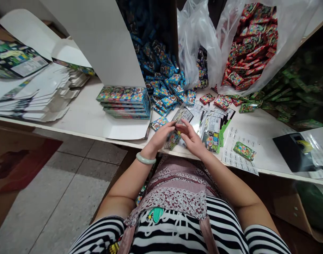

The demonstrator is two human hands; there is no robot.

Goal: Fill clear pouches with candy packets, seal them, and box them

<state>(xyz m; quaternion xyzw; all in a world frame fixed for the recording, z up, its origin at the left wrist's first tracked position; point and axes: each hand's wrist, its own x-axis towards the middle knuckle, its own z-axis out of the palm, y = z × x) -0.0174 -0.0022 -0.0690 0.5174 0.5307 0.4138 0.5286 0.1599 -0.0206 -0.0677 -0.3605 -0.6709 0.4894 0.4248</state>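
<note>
My left hand (161,137), with a pale bangle at the wrist, is closed on the edge of a clear-and-black printed plastic packet (174,140) at the table's front edge. Its fingertips are partly hidden. My right hand (192,140) hovers at the packet's other side, fingers curved and apart, with nothing visibly gripped. Just right of it lies a stack of flat printed bags (212,139) with green and black edges. Behind my hands more clear bags (189,112) lie fanned out. A small blue packet (159,123) rests beside my left hand.
Blue packets (165,90) spill from a dark box behind. Red packets (253,53) fill a plastic bag; green ones (296,91) lie at right. Stacked boxes (124,100) stand left. A green packet (244,151) lies on a sticker sheet (231,160), near a black tape dispenser (291,151).
</note>
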